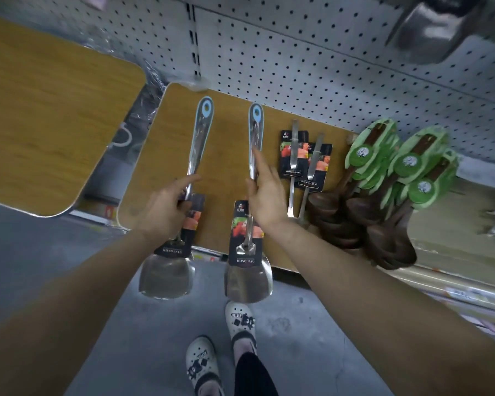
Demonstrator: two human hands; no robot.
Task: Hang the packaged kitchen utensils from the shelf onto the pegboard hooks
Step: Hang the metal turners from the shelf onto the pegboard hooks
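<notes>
Left hand: the left hand (162, 205) sits at about 9 o'clock of centre, its fingers curled round the shaft of a steel spatula with a blue-ringed handle and a dark printed card sleeve (183, 201), with the index finger lying straighter along the metal.
Left spatula: its handle points to 12 o'clock over a wood-grain board (229, 178), and its broad blade hangs at 6 o'clock over the grey floor (69, 267).
Right hand: the right hand (265, 195) is just right of centre, its fingers straight and close together, laid against the shaft of a second steel spatula with a blue-ringed handle and a dark printed card sleeve (250, 224); the thumb is hidden, so a pinch cannot be confirmed.
Second spatula: it lies parallel to the first, near it but apart, blade at 6 o'clock.
Pegboard: the white perforated pegboard (297, 61) fills 12 to 2 o'clock.
Other stock: two slim steel utensils on dark cards (303, 167) lie at 3 o'clock of the right hand; dark wooden ladles with green card tags (389, 178) cluster farther out at 3 o'clock.
Second board: another wood-grain board (40, 115) lies at 10 o'clock.
Feet: white patterned clogs (240, 324) show at 6 o'clock.
</notes>
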